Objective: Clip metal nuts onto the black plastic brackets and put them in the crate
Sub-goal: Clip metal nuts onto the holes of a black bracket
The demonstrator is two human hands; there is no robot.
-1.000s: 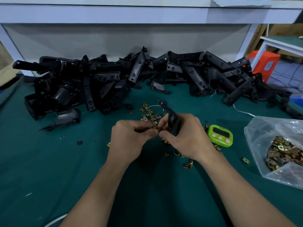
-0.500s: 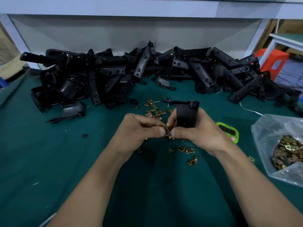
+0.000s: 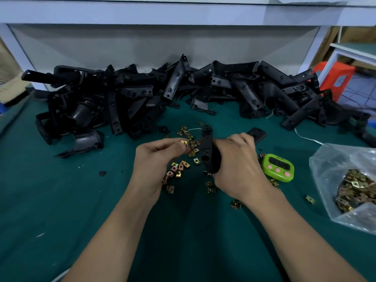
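Observation:
My right hand (image 3: pixel 238 165) grips a black plastic bracket (image 3: pixel 207 151) over the middle of the green table; one end sticks up past my fingers and another end (image 3: pixel 256 134) shows behind the hand. My left hand (image 3: pixel 156 159) pinches a brass-coloured metal nut (image 3: pixel 184 143) between thumb and forefinger, just left of the bracket and a little apart from it. Several loose nuts (image 3: pixel 179 167) lie scattered on the mat beneath both hands. No crate is in view.
A long heap of black brackets (image 3: pixel 142 92) runs along the back of the table against a grey panel. A green timer (image 3: pixel 278 166) sits right of my hands. A clear plastic bag of nuts (image 3: pixel 350 186) lies at the right edge. An orange stool (image 3: pixel 333 78) stands beyond the table.
My hands have drawn apart. The right hand turned the bracket so a narrow side faces me, and the left hand lifted a single nut beside it.

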